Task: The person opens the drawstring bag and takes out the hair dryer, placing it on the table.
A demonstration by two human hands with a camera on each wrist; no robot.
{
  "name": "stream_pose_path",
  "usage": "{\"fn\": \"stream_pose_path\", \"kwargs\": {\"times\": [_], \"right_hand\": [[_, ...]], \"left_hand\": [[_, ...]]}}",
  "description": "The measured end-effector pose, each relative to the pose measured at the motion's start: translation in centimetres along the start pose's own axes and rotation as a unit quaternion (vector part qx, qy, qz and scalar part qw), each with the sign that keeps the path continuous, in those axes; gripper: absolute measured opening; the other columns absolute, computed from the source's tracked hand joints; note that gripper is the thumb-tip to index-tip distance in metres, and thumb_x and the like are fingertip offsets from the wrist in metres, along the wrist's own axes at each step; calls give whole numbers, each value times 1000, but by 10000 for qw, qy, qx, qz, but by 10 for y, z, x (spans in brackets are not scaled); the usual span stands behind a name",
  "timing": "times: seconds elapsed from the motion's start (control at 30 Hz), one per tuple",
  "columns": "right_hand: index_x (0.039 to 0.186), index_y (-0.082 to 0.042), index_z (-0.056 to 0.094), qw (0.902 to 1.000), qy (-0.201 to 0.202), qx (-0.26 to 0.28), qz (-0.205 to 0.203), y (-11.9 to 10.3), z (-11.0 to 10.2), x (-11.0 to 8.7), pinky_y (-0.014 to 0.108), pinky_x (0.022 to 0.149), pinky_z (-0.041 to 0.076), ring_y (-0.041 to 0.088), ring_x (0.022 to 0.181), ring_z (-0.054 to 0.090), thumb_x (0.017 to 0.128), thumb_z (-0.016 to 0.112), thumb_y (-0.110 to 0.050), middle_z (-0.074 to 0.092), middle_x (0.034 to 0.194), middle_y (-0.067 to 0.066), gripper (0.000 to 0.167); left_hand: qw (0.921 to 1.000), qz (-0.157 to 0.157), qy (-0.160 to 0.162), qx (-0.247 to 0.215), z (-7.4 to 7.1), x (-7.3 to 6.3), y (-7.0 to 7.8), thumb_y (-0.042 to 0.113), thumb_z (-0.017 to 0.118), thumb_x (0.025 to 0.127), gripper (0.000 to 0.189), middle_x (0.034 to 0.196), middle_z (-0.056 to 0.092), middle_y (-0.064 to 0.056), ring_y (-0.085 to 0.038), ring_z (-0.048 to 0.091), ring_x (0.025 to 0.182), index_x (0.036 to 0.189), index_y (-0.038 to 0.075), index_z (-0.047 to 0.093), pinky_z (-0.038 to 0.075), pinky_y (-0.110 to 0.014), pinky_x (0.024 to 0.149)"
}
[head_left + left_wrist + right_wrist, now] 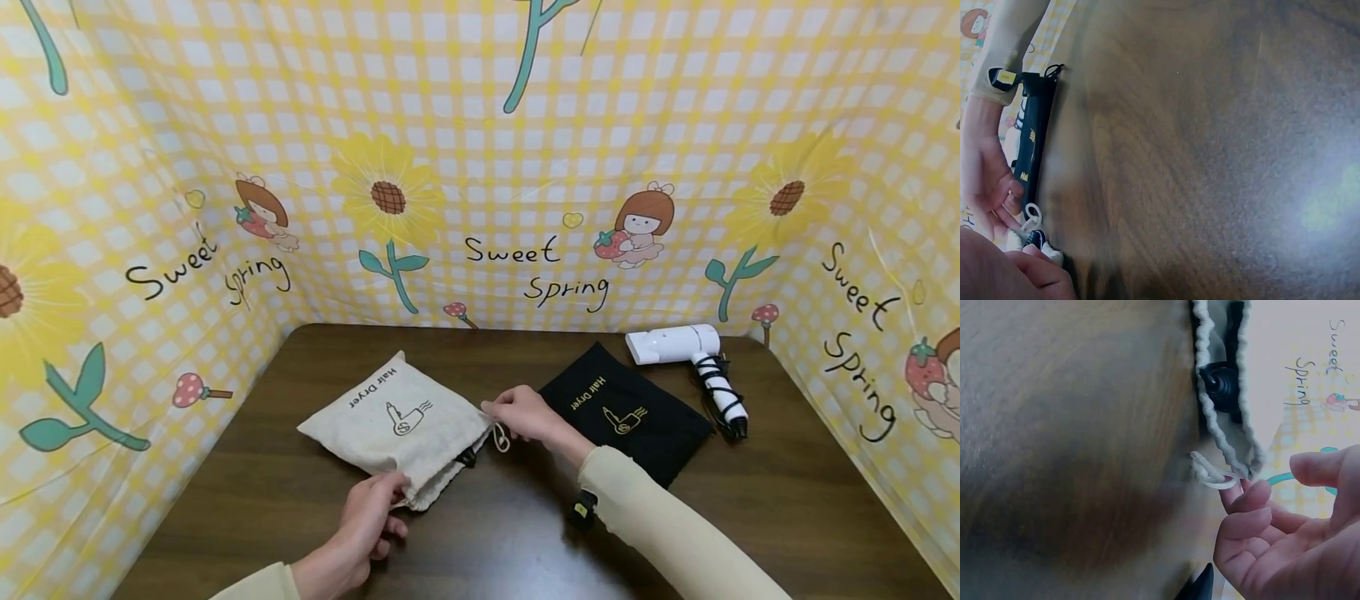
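Note:
A cream drawstring bag printed "Hair Dryer" lies on the dark wooden table, its mouth towards me and partly open. My left hand pinches the near left corner of the mouth. At the mouth's right corner, my right hand has curled fingers on the fabric, its thumb raised apart in the right wrist view. A white cord loop hangs beside those fingers. Inside the mouth, between the ribbed edges, shows a black cable part; the rest of the contents is hidden by the cloth.
A black bag with gold "Hair Dryer" print lies flat under and beyond my right forearm. Behind it at the right is a white hair dryer with black cord wound round its handle. Yellow checked cloth walls the table at back and sides.

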State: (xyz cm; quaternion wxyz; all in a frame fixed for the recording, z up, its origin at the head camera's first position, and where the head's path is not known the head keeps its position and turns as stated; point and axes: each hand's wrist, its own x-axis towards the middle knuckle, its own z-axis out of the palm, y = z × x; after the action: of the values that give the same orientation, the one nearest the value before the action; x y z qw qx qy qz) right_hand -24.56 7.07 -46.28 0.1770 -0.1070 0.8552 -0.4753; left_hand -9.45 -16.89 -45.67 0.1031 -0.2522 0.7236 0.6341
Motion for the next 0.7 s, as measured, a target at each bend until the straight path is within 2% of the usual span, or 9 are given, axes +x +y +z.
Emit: {"fn": "stream_pose_path", "kwargs": {"times": [0.07, 0.2, 0.23, 0.3, 0.37, 0.5, 0.7], "right_hand": [[98, -10, 79, 9988, -19, -338, -354, 19, 4, 14, 30, 53, 39, 15, 56, 47, 102, 67, -43, 59, 71, 2, 35], [89, -11, 82, 9942, -5, -780, -741, 20, 6, 14, 30, 58, 42, 14, 61, 52, 100, 71, -31, 65, 75, -2, 25], [88, -11, 82, 9938, 13, -804, -769, 19, 8, 13, 29, 58, 43, 14, 61, 54, 100, 72, -27, 66, 75, -3, 23], [89, -8, 81, 9956, 28, -727, -585, 1, 6, 0, 30, 61, 46, 15, 65, 58, 97, 73, -18, 70, 79, 0, 15], [88, -7, 80, 9959, 148, -692, -556, -1, 9, -1, 28, 62, 47, 13, 66, 58, 96, 72, -15, 71, 82, 0, 14], [85, -7, 78, 9935, 433, -828, -648, -3, 12, -1, 27, 58, 45, 13, 60, 54, 94, 69, -12, 69, 77, 0, 14], [85, -9, 78, 9905, 715, -977, -651, -2, 13, 1, 27, 55, 44, 13, 59, 55, 94, 70, -14, 67, 75, -2, 14]], "left_hand": [[10000, 24, -24, 66, -2, 2, 0, 21, 62, 96, 17, 101, 56, -10, -16, 59, 54, 101, 5, 64, 33, -24, 45], [9996, 130, -56, 243, -5, 4, -2, 16, 63, 100, 13, 96, 59, -11, -15, 58, 55, 98, 3, 65, 33, -24, 45], [9995, 153, -56, 271, -5, 4, -3, 15, 64, 100, 12, 94, 59, -11, -15, 58, 54, 98, 3, 65, 33, -24, 45], [9993, 215, -37, 301, -7, 3, -5, 15, 66, 100, 12, 89, 59, -10, -14, 56, 53, 98, 3, 63, 32, -24, 44], [9992, 262, -35, 306, -8, 2, -7, 14, 67, 100, 14, 83, 56, -9, -14, 53, 52, 98, 2, 59, 32, -24, 44], [9989, 338, -178, 283, -10, -2, -11, 11, 67, 100, 22, 74, 49, -6, -13, 46, 52, 95, 4, 47, 28, -24, 45], [9991, 273, -252, 199, -9, -4, -10, 8, 63, 99, 23, 69, 42, -1, -12, 38, 51, 93, 5, 42, 24, -23, 45]]}}
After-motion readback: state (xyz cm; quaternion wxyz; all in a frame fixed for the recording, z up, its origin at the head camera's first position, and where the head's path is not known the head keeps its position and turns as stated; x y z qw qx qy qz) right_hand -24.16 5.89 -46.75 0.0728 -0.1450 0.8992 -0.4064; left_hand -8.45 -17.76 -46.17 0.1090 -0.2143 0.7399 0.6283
